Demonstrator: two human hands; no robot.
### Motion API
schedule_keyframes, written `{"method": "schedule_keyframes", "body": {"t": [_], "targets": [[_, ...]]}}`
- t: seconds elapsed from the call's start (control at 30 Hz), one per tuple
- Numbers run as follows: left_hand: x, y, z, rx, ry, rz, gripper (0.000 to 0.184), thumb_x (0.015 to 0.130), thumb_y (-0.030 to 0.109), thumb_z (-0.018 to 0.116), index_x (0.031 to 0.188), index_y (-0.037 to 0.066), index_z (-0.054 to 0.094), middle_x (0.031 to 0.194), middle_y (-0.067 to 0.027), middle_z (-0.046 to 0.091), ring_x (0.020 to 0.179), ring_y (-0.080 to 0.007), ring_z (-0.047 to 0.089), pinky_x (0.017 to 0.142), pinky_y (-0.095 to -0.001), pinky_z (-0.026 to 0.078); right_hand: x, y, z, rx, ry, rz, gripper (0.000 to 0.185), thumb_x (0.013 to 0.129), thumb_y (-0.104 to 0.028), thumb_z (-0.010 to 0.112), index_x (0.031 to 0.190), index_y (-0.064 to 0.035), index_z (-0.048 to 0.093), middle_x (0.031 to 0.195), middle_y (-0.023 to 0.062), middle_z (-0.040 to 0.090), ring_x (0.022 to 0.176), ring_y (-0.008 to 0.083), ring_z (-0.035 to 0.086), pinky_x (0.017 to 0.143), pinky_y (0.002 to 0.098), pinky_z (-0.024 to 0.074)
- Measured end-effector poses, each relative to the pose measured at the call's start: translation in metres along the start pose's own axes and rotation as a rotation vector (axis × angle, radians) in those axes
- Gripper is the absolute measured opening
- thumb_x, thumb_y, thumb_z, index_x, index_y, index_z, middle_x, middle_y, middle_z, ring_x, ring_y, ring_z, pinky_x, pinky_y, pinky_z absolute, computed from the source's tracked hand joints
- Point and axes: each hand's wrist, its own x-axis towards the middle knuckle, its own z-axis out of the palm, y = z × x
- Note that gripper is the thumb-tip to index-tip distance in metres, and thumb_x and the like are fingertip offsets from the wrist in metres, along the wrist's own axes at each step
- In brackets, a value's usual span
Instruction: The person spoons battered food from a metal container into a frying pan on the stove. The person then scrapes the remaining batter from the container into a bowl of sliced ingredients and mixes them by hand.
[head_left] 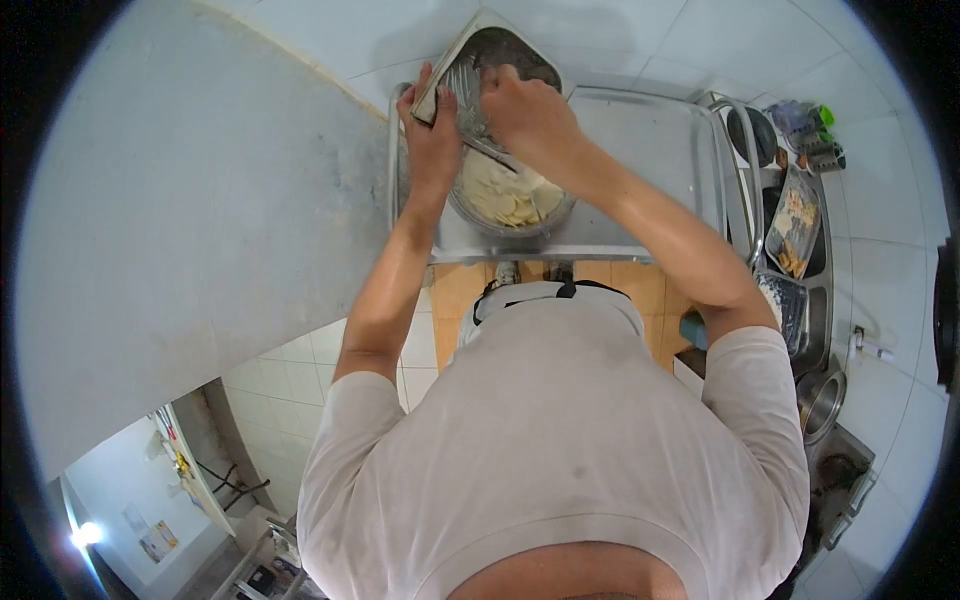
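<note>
grey panel: seen on the left, beside the table; clearance for the left elbow should be minded.
metal table: flat, raised rim; bowl and pan are best worked well inside that rim.
metal pan: held tilted behind the bowl, opening partly covered by the right hand. Low edge should be kept over the bowl, tilt steady, so that drips are caught.
bowl: placed on the table, near edge, just in front of the pan, pale slices inside. Best kept flat and not nudged; rim should not be pushed by the pan.
left hand: closed around the pan's left side, wall gripped. Firm grip is advised, with fingertips kept off the inner side where the other hand is moved.
right hand: curled at the pan's opening, fingers bent; cannot tell whether anything is held. Short, controlled strokes toward the bowl would be safest.
ribbed metal part: seen at the pan's left inner side; cannot tell exactly what it is. Bare fingers should be kept clear in case of a sharp edge.
pale slices: piled and overlapped in the bowl; light handling is advised, since thin pieces could be torn.
counts: grey panel 1, metal table 1, metal pan 1, bowl 1, hands 2 (one left, one right), ribbed metal part 1; pale slices many, overlapped, exact number cannot be told.
</note>
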Motion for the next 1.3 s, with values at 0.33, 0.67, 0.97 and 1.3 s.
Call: {"method": "schedule_keyframes", "body": {"t": [0.33, 0.67, 0.97, 1.3], "targets": [[0.007, -0.005, 0.001, -0.144, -0.038, 0.023, 0.056, 0.103, 0.029, 0.052, 0.148, 0.002, 0.032, 0.134, -0.0129, 0.045, 0.118, -0.0162, 0.047, 0.100, -0.0300, 0.039, -0.002, -0.011, -0.002, 0.053, 0.040, -0.066, 0.011, 0.075, -0.005, 0.062, 0.077, 0.0052, 0.063, 0.083, 0.0251, 0.065, 0.067, 0.0395, 0.068, 0.059, 0.0449, 0.0564], [0.006, -0.009, 0.002, -0.106, 0.000, 0.055, 0.051, 0.104, 0.027, 0.050, 0.148, 0.005, 0.038, 0.127, -0.0074, 0.041, 0.111, -0.0143, 0.047, 0.098, -0.0289, 0.039, 0.004, 0.000, 0.000, 0.027, 0.027, 0.022, 0.018, 0.079, -0.004, 0.059, 0.095, 0.0034, 0.060, 0.077, 0.0242, 0.064, 0.069, 0.0412, 0.067, 0.059, 0.0474, 0.0553], [0.011, -0.013, -0.005, -0.162, -0.038, 0.087, 0.051, 0.104, 0.028, 0.050, 0.149, 0.007, 0.039, 0.127, -0.0051, 0.040, 0.102, -0.0133, 0.046, 0.093, -0.0291, 0.041, -0.018, 0.043, 0.006, 0.049, -0.071, -0.104, 0.018, 0.084, -0.007, 0.056, 0.101, 0.0009, 0.057, 0.075, 0.0226, 0.063, 0.069, 0.0422, 0.064, 0.059, 0.0480, 0.0529], [0.014, -0.017, -0.010, -0.110, -0.126, 0.442, 0.055, 0.101, 0.029, 0.053, 0.147, 0.002, 0.039, 0.147, -0.0114, 0.033, 0.130, -0.0226, 0.044, 0.110, -0.0367, 0.035, -0.029, 0.062, 0.034, -0.033, -0.009, -0.153, 0.022, 0.084, -0.006, 0.055, 0.104, 0.0013, 0.061, 0.077, 0.0192, 0.064, 0.074, 0.0409, 0.064, 0.062, 0.0502, 0.0519]]}}
